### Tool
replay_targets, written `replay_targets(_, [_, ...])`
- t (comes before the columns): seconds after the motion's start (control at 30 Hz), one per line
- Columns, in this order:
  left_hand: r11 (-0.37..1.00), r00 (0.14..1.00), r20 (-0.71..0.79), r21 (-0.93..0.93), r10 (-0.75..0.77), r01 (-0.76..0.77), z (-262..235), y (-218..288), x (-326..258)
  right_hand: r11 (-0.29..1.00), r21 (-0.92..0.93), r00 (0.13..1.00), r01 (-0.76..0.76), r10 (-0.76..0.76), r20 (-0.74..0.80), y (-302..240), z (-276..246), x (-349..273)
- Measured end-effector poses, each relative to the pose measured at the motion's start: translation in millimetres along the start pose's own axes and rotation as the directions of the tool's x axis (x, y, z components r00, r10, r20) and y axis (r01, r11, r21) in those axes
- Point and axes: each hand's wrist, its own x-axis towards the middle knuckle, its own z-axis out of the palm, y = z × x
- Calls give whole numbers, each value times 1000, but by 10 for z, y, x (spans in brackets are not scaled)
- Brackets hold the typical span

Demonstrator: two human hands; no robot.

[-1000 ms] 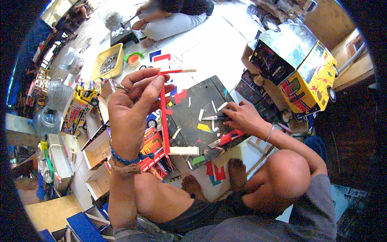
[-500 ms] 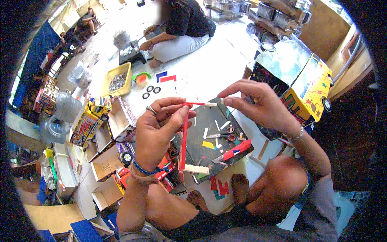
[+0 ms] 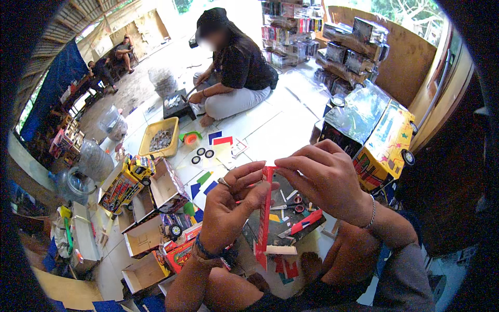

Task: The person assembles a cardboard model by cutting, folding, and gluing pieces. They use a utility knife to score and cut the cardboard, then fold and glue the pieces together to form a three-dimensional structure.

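- The long red cardboard strip (image 3: pixel 264 213) stands nearly upright between both hands, raised above the lap — a position that brings its top end close to the eyes for fine work.
- The left hand (image 3: pixel 228 208) is curled around the strip's upper part, fingers closed on it, steadying it from the side; a thin red stick seems to lie under the thumb, though that is hard to tell.
- The right hand (image 3: pixel 325 179) pinches the strip's top end between thumb and fingertips, closed on it, as if pressing or folding that end.
- A pale cardboard tab (image 3: pixel 280 250) juts sideways from the strip's lower end.
- Beneath lies a dark cutting mat (image 3: pixel 291 208) on the floor, strewn with coloured paper scraps — kept within reach.
- To the right stands a yellow cardboard toy bus (image 3: pixel 387 148); to the left, open cardboard boxes (image 3: pixel 148 234).
- Farther off, another person (image 3: pixel 234 78) sits cross-legged on the floor beside a yellow tray (image 3: pixel 161 138).
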Motion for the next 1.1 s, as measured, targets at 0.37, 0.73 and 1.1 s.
replay_targets(0.37, [975,999,-37,223,17,-8,69,46,-68,770,566,952,-295,285,108,-11,-13,-99])
replay_targets(0.73, [929,998,-9,364,68,-60,127,5,-97,970,212,992,-123,114,53,-50,-133,-161])
replay_targets(1.1, [988,995,-91,155,31,-17,162,-31,-64,999,-32,984,-25,19,-177,-143,-130,-181])
